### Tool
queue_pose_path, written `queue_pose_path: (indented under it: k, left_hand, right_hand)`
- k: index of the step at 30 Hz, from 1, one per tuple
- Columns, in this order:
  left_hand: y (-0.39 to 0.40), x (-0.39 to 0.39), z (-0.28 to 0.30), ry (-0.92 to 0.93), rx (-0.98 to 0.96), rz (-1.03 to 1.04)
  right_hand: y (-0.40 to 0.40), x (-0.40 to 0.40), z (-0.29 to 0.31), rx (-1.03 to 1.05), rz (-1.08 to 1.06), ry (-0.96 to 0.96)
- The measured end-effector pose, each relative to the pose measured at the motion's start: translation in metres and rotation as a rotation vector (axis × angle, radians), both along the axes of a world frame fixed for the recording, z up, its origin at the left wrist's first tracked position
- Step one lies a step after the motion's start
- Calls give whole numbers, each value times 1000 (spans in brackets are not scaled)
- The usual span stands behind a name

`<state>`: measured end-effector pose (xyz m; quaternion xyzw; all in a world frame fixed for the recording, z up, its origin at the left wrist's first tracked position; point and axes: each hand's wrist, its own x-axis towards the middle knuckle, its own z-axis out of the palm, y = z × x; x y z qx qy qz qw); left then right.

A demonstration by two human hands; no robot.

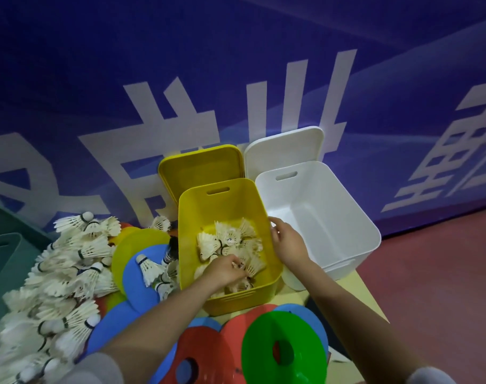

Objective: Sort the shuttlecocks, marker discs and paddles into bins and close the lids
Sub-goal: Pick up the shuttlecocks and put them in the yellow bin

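Yellow plastic bin (230, 206), left grip (225, 273) pinching feathered shuttlecock (254, 266), right grip (287, 239) apart on rim.

Blue banner wall (236, 65) with large white characters behind; dark red floor (444, 273) right; dim light.

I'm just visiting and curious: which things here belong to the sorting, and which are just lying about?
Job: yellow bin, white bin, shuttlecocks, marker discs, leaning lids, left hand, right hand.
Just there: blue banner, red floor.
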<state>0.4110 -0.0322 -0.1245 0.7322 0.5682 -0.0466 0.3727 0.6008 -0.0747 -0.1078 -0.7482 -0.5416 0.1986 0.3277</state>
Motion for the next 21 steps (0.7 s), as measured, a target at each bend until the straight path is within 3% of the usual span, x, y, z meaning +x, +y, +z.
queue_pose_path:
  k: [9,14,17,21]
  left_hand:
    - [6,-57,58,-402,186,132]
    - [2,-115,78,-545,274,230]
    - [1,-150,80,-552,303,263]
    - [-1,-202,75,-552,283,273]
  right_hand:
    - [-3,-9,7,-30,-79,-20]
    - [-5,-14,22,-122,-105,-169]
    - [-8,-48,34,40,-173,-287]
    - [-11,-136,52,204,-17,-145]
